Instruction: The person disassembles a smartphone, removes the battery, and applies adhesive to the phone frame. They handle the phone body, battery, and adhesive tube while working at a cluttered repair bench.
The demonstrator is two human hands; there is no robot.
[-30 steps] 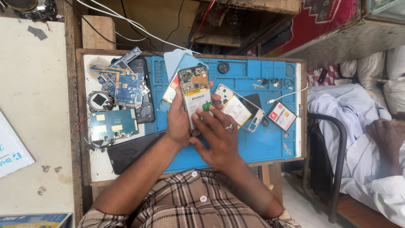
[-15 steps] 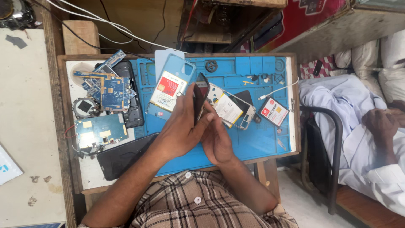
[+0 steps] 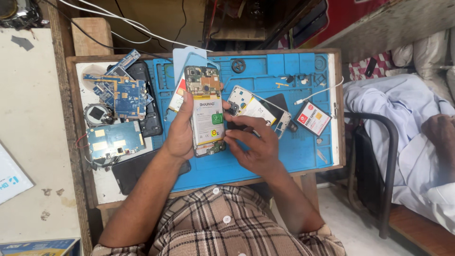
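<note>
With the back cover already off the opened smartphone [image 3: 205, 111], white battery and circuit board bare, my left hand [image 3: 180, 132] grips it above the blue silicone mat [image 3: 284, 156] while my right hand [image 3: 256, 142] fingertips pinch its lower edge, nothing refitted.

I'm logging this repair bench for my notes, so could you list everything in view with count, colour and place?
Opened phone: one, back off, white battery showing, held over the mat.
Work mat: one, blue, on the wooden bench.
Second opened phone: one, white inside, on the mat beside the right hand.
Loose battery: one, black with red label, right part of the mat.
Circuit boards: several, blue, left of the mat.
Cables: white, behind the bench.
Another person's sleeve: pale, far right.
Left hand: grips the opened phone.
Right hand: fingertips at the phone's right edge.
</note>
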